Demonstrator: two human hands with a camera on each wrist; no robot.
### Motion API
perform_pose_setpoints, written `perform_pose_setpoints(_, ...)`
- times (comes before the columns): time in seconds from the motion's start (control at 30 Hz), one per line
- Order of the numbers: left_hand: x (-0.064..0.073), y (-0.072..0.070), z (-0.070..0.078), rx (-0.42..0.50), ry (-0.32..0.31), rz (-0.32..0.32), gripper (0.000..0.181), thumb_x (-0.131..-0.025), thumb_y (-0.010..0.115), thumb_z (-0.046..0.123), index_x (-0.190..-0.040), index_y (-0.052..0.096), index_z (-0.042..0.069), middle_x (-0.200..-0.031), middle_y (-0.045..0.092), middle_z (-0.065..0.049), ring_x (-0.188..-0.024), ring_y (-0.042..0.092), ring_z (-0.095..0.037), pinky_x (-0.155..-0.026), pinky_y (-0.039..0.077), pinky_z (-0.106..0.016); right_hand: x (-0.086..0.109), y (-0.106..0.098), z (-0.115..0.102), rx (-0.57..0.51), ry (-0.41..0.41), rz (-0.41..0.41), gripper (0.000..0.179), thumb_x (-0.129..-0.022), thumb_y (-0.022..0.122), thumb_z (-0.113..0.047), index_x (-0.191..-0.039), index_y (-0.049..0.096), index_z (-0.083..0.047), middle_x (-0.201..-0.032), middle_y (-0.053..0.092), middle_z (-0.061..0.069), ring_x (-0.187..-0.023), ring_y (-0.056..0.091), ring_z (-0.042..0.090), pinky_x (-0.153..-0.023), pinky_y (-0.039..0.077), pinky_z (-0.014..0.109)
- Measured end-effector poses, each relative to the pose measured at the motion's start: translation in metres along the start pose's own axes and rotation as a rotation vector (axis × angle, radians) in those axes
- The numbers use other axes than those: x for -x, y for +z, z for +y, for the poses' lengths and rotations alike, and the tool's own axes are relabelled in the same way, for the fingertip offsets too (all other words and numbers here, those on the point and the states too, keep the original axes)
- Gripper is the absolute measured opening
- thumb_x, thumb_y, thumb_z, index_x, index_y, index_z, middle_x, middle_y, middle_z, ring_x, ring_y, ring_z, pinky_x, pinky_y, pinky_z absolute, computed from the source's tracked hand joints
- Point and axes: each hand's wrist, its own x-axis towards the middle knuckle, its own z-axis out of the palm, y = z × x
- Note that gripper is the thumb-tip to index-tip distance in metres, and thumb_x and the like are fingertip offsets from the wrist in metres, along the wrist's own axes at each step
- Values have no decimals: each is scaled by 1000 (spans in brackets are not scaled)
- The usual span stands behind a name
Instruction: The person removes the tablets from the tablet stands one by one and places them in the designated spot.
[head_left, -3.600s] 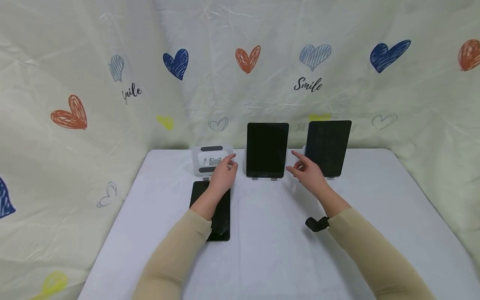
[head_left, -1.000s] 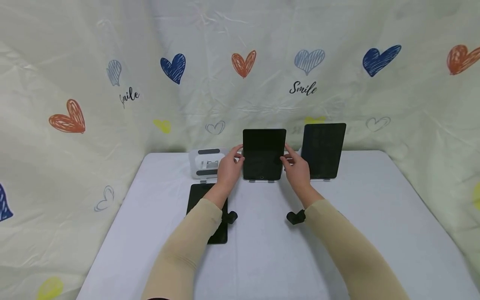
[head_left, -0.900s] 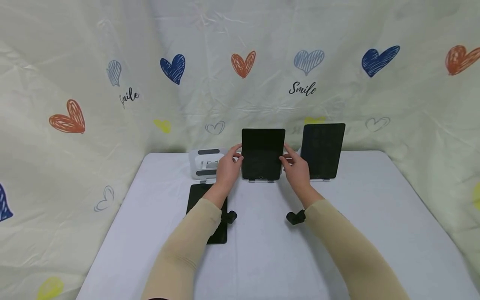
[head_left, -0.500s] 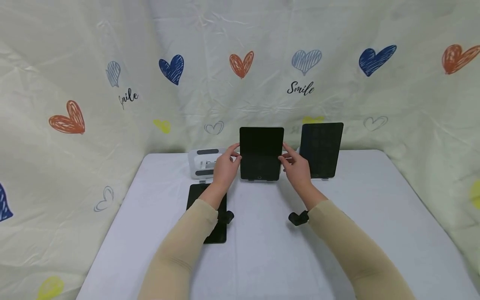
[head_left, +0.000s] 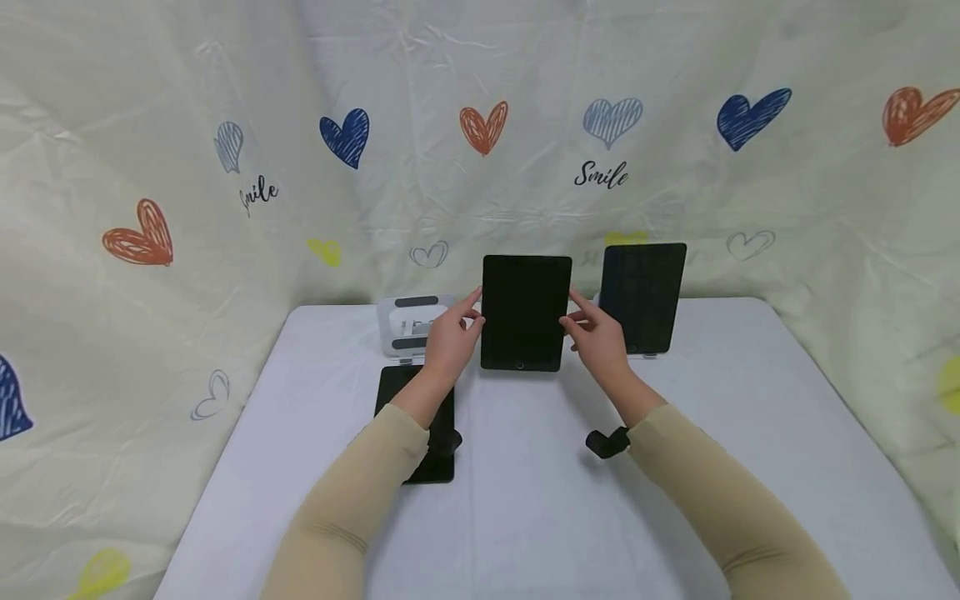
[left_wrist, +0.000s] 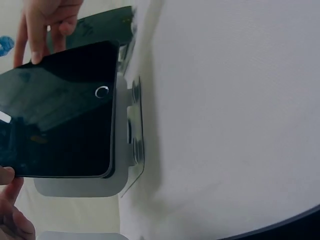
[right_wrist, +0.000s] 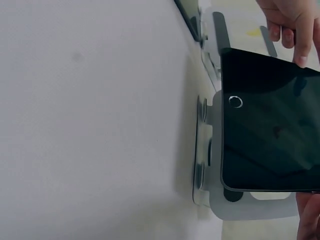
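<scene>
In the head view, a black tablet [head_left: 525, 313] with a round home button stands upright between my two hands. My left hand [head_left: 450, 340] pinches its left edge between thumb and fingers. On the opposite edge, my right hand [head_left: 598, 337] pinches in the same way. Both wrist views show the tablet's lower end standing off from a grey-white stand [left_wrist: 123, 185], which is behind it. That stand's clear lip [right_wrist: 201, 180] holds nothing. The tablet covers most of the stand in the head view.
A second tablet [head_left: 642, 297] leans on a stand at the right. To the left is a white stand with dark pads [head_left: 415, 302], with a third tablet [head_left: 442, 458] lying flat before it, partly under my left arm. A white cloth covers the table [head_left: 525, 500].
Both hands came in from the sides and took hold of the middle tablet's edges. The tablet has since come forward off its stand, and its lower edge now hides the stand's lip.
</scene>
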Motion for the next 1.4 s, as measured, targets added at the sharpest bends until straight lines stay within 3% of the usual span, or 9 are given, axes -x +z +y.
perform_pose_setpoints(0.17, 6, -1, -1, 3, -20, -33, 50, -98, 63, 21, -145, 52, 34, -97, 70, 6, -61, 43, -17, -52, 34, -29, 4, -2, 1, 15, 58, -49, 57, -99, 62, -21, -151, 42, -33, -110, 66, 13, -94, 66, 36, -62, 53, 25)
perform_pose_setpoints(0.33, 14, -3, -1, 25, -81, -95, 50, -98, 62, 22, -145, 51, 35, -98, 69, 6, -67, 49, -17, -53, 40, -29, 11, -5, 1, 23, 100, -106, 56, -100, 61, -19, -152, 41, -28, -110, 67, 16, -95, 65, 41, -60, 51, 27)
perform_pose_setpoints(0.63, 36, -5, -2, 35, -135, -169, 52, -98, 63, 22, -147, 50, 32, -100, 69, 4, -74, 55, -17, -59, 47, -30, 22, -8, 7, 41, 168, -211, 57, -101, 59, -19, -154, 40, -23, -110, 66, 16, -88, 65, 38, -61, 50, 32)
perform_pose_setpoints(0.8, 46, -4, -6, 53, -168, -216, 53, -97, 64, 22, -147, 49, 32, -100, 69, 4, -75, 56, -16, -59, 45, -30, 31, -7, 11, 49, 197, -243, 58, -100, 60, -16, -154, 39, -20, -108, 65, 15, -93, 67, 37, -62, 51, 33)
perform_pose_setpoints(1.13, 65, 0, -12, 31, -214, -289, 54, -95, 67, 20, -147, 51, 24, -94, 68, 1, -85, 58, -16, -65, 45, -29, 46, -7, 18, 120, 256, -301, 59, -98, 62, -16, -153, 40, -16, -104, 65, 15, -85, 66, 31, -60, 48, 31)
perform_pose_setpoints(1.4, 77, 0, -13, 9, -285, -331, 59, -93, 71, 21, -147, 50, 23, -91, 64, 1, -78, 56, -17, -62, 46, -29, 54, -6, 20, 118, 289, -359, 61, -96, 65, -14, -152, 41, -12, -100, 66, 15, -80, 64, 27, -60, 49, 32)
